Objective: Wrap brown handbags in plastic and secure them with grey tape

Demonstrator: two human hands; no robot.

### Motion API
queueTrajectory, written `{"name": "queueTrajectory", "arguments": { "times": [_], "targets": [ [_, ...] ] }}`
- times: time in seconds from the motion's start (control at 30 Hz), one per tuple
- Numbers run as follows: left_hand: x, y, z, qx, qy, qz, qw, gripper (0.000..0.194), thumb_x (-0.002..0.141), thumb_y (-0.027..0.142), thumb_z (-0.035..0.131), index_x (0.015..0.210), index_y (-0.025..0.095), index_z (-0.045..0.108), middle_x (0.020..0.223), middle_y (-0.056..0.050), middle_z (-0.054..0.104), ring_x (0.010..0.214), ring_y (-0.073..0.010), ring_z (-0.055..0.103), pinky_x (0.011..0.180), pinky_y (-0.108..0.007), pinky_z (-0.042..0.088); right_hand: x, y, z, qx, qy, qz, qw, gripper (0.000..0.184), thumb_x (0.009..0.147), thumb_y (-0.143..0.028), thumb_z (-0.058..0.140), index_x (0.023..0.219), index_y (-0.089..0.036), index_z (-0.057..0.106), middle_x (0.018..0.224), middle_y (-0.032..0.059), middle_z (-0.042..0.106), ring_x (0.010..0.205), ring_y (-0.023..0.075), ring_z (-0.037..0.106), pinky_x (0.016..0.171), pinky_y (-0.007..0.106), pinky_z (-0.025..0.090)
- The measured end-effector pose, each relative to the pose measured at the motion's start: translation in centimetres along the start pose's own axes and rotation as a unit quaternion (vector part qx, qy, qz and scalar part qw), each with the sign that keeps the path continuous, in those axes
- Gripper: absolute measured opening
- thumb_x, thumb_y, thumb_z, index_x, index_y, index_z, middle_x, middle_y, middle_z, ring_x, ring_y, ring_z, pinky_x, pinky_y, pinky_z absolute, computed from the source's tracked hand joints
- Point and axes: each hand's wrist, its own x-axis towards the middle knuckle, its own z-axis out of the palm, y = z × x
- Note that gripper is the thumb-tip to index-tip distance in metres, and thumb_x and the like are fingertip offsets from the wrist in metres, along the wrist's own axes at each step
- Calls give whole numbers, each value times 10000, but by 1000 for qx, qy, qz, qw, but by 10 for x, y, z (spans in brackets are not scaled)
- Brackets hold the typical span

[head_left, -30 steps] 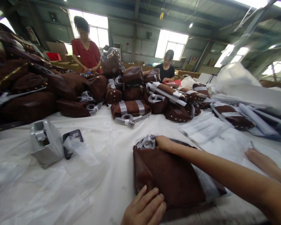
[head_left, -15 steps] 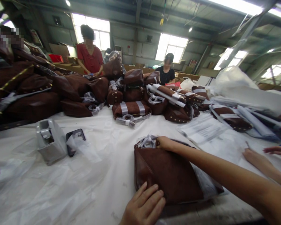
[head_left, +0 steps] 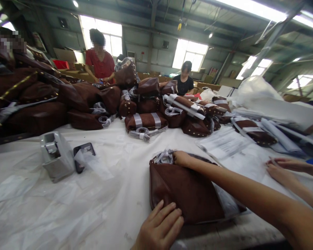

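Note:
A brown leather handbag [head_left: 190,194] lies on the white-covered table in front of me. Over its lower left side my left hand [head_left: 161,225] rests with fingers stretched out against the leather. My right hand [head_left: 182,159] reaches across the bag, its fingers curled closed at the top edge; the fingertips are partly hidden. Just left of that hand, a plastic-wrapped bundle [head_left: 165,157] sits at the bag's upper corner. A clear plastic band [head_left: 226,201] crosses the right end of the bag, partly behind my forearm.
A grey tape dispenser [head_left: 56,156] and a dark phone [head_left: 83,158] stand to the left, near loose plastic sheets [head_left: 41,208]. Many brown bags [head_left: 146,121] are heaped along the back. A co-worker's hands [head_left: 281,170] are at the right. Two people work beyond the heap.
The co-worker's hands on the right have come together. My own hands have barely moved on the handbag.

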Motion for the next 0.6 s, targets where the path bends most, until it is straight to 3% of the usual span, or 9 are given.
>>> {"name": "queueTrajectory", "arguments": {
  "times": [0.23,0.43,0.6],
  "targets": [
    [0,1,0,3,3,1,1000,272,1008,145,471,1059,157,738,1118,-32,756,1191,-186,645,1166,-417,372,6,-7,-2,-18,-16,16,1000,303,960,-361,627,1202,-179,614,1231,90,620,1059,232,630,898,433,552],
    [-1,0,1,9,-1,7,1000,260,1007,148,481,1071,153,733,1128,-38,752,1207,-186,634,1180,-424,343,2,-1,-8,12,-73,8,997,244,934,-351,663,1061,-143,659,1096,50,665,983,227,650,861,413,557],
    [-1,-1,1,7,0,2,1000,287,1019,148,454,1070,167,735,1145,-7,748,1215,-170,628,1191,-417,327,-13,12,-15,93,-61,-7,994,188,905,-330,679,898,-143,664,904,14,667,856,191,637,799,360,527]
  ]
}}
